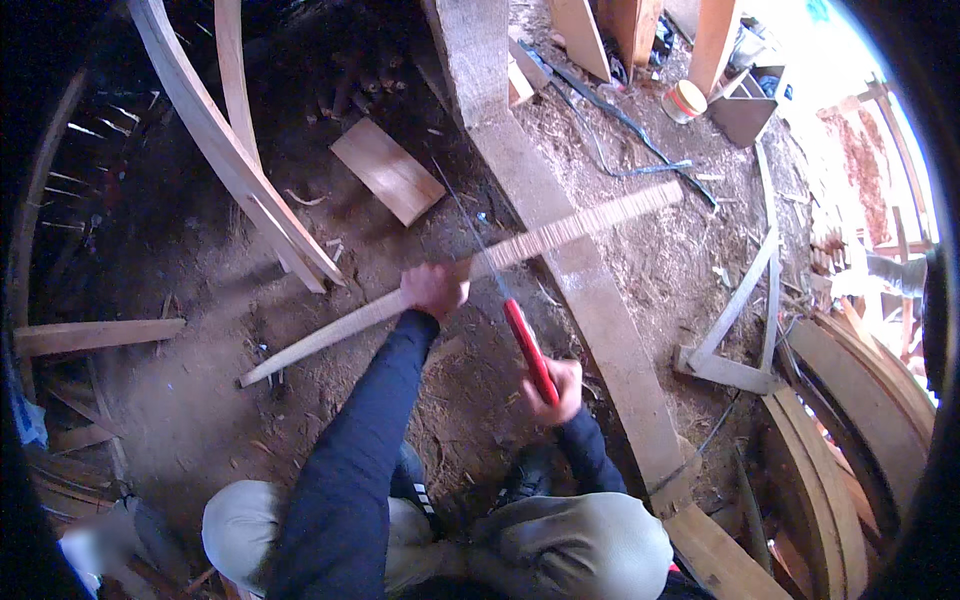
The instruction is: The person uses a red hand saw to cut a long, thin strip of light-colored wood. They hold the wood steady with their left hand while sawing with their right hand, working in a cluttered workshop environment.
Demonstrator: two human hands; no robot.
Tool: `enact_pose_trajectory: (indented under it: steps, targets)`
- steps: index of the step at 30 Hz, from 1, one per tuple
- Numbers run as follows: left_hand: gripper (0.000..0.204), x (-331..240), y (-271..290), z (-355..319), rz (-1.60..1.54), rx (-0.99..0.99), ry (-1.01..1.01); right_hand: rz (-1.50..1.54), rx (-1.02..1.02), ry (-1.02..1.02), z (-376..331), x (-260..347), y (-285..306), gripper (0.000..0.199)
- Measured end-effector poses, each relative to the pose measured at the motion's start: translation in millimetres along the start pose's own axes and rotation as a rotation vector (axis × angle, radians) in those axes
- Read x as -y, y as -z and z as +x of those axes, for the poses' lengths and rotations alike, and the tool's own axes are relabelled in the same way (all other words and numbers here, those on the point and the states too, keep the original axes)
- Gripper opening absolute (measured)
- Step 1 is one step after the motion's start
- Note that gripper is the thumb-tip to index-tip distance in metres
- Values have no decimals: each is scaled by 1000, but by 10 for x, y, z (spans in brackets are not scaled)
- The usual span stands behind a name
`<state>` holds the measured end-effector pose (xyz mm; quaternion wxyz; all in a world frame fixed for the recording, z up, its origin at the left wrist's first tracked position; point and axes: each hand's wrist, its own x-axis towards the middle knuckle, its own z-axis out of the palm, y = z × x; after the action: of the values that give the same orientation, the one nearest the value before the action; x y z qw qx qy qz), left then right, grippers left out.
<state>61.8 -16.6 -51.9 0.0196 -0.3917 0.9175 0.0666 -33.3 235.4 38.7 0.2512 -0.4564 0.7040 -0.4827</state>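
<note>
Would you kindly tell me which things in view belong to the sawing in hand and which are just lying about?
In use:
wooden strip, gripped by the left hand
red-handled saw, held in the right hand, blade across the strip
thick beam, which the strip crosses

Apparently lying about:
short board
small round tub
curved timbers at right

Daylight pours in past the far right corner of the floor [200,430], glaring to blank white there. The wooden strip [560,234] catches it palely toward its right end, while the floor's far left corner sinks into near-black shadow. Straight edges bow toward a dark round rim, and the right knee [630,545], by the near edge, looks smeared and soft.
</note>
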Motion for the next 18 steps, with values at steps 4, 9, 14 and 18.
enact_pose_trajectory:
  steps: [4, 9, 14, 18]
  targets:
    - [23, -74, 146, 48, -43, -12, 51, 87, -65, 11, -608, -117, 39, 14]
    - [21, -88, 202, 34, -58, -37, 30, 31, -12, -8, -58, 40, -32, 11]
    - [22, -123, 213, 7, -85, -63, -12, 111, -66, -118, -632, 121, 122, 9]
    - [24, -73, 180, 6, -109, -35, 17, 44, -15, 27, 130, 7, -112, 11]
